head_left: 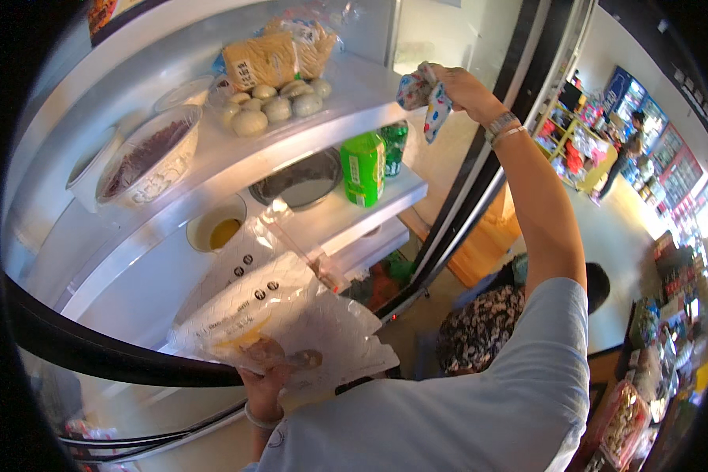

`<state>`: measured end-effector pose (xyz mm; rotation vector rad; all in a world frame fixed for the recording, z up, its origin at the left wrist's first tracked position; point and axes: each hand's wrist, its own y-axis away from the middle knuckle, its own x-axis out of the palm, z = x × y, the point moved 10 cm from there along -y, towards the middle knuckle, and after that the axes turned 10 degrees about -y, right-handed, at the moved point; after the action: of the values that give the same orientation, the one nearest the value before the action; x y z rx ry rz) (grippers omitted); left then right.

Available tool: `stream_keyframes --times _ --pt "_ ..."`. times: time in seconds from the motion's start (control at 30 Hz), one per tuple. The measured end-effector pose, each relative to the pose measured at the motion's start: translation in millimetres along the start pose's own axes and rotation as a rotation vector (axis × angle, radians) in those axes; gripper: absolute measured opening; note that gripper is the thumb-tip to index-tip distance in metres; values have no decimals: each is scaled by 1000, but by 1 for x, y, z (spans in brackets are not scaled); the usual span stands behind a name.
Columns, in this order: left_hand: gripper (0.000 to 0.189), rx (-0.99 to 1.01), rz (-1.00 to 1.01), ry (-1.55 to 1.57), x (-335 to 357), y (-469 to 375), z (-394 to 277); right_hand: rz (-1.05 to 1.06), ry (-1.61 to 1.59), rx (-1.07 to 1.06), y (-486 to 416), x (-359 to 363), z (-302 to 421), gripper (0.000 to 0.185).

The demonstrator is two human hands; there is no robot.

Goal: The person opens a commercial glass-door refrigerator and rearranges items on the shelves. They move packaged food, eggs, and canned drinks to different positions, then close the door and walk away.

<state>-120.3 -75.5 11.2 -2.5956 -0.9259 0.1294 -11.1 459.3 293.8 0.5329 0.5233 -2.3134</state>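
Low in the view, my left hand [265, 380] grips printed, partly clear plastic bags [289, 312] from below; they stand up in front of the fridge's lower shelves. What fills the bags is hard to make out. My right hand [463, 88] is raised by the door-side end of the upper shelf [330, 127], closed around a white cloth [439, 112] with coloured spots that hangs down from the fingers. On that shelf are several pale eggs [277, 107], packaged tan food [262, 59] and a patterned bowl [153, 171] of dark food under cling film.
Below stand a green can [363, 168], a green bottle [395, 147], a dark metal bowl [301, 180] and a cup with yellow liquid [218, 227]. The fridge's frame [478, 183] rises beside my right arm. A person [489, 318] is low behind it; another [622, 153] stands farther off.
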Motion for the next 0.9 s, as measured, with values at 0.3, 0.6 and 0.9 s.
stream_keyframes --times 0.3,0.6,0.9 --pt "69 14 -51 -88 -26 -2 40 -86 -1228 146 232 107 -123 53" --pt "79 -154 -82 98 -11 -36 29 -163 -1641 231 503 261 -209 62" --pt "78 -247 193 -5 33 -33 -21 -650 -654 1573 1062 277 -235 58"
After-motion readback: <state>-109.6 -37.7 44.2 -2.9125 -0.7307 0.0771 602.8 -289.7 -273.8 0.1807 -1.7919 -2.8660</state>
